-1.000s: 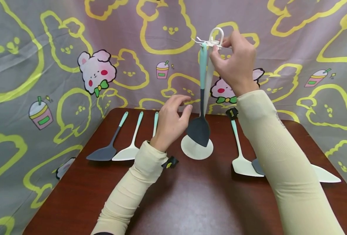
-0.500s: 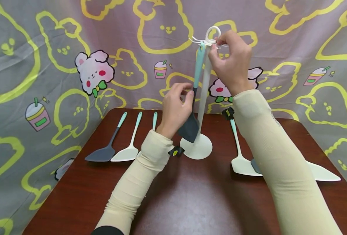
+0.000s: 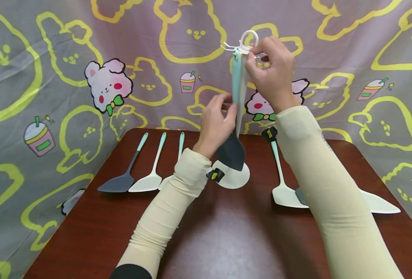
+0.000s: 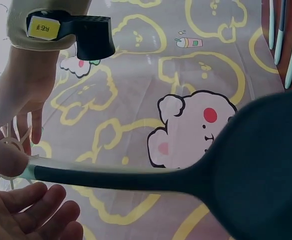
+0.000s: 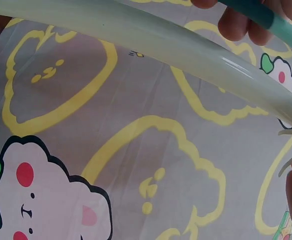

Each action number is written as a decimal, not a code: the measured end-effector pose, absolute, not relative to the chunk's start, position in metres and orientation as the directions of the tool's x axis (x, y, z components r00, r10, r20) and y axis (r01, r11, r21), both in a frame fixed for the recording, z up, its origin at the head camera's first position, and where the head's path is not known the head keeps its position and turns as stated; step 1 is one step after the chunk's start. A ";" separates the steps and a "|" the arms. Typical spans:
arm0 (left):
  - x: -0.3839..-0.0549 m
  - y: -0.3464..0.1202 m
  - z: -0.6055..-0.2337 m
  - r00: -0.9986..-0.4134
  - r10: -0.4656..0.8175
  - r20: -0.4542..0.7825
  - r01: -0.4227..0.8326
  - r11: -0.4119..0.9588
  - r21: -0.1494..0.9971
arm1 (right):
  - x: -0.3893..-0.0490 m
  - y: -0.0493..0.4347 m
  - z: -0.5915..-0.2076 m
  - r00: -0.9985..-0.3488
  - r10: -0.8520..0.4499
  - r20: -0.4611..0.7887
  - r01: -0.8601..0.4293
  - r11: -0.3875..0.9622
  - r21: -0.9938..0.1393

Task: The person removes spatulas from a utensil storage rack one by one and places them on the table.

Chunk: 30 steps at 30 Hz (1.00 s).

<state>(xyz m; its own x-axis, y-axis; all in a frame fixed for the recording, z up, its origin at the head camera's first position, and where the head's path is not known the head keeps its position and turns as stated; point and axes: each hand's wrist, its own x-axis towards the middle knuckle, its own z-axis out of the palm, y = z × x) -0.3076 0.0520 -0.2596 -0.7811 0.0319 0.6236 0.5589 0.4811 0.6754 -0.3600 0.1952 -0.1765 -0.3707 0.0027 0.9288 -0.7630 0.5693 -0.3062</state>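
Note:
A dark grey turner with a mint handle (image 3: pixel 236 75) hangs upright from the white utensil stand (image 3: pixel 242 47), its hole end at the hooks. My left hand (image 3: pixel 216 123) pinches that turner between thumb and fingers, where mint meets grey. In the left wrist view the turner's dark shaft (image 4: pixel 111 177) runs out from my thumb to the wide blade (image 4: pixel 265 165). Up at the stand's top, beside the ring, my right hand (image 3: pixel 274 69) pinches the hook part. The right wrist view shows the stand's pale pole (image 5: pixel 150 37) with left fingertips (image 5: pixel 233 25) behind it.
On the brown table (image 3: pixel 227 240), a grey turner (image 3: pixel 118 183), a white turner (image 3: pixel 146 182) and a partly hidden white one lie left. To the right are another white turner (image 3: pixel 288 195) and more blades, partly under my right sleeve. A patterned curtain (image 3: pixel 178 38) stands behind.
My left hand has moved up and right and taken hold of the hanging turner, which swung left and came back near the pole. My right hand keeps hold of the stand's top.

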 end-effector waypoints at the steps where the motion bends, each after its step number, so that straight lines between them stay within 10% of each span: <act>1: -0.308 0.052 -0.259 -0.781 0.033 0.624 0.560 0.479 0.676 | -0.360 0.196 -0.176 -0.372 -0.015 0.928 -0.762 0.576 -0.296; 30: -0.305 0.052 -0.266 -0.737 0.012 0.676 0.594 0.488 0.639 | -0.360 0.198 -0.175 -0.381 -0.050 0.923 -0.772 0.567 -0.288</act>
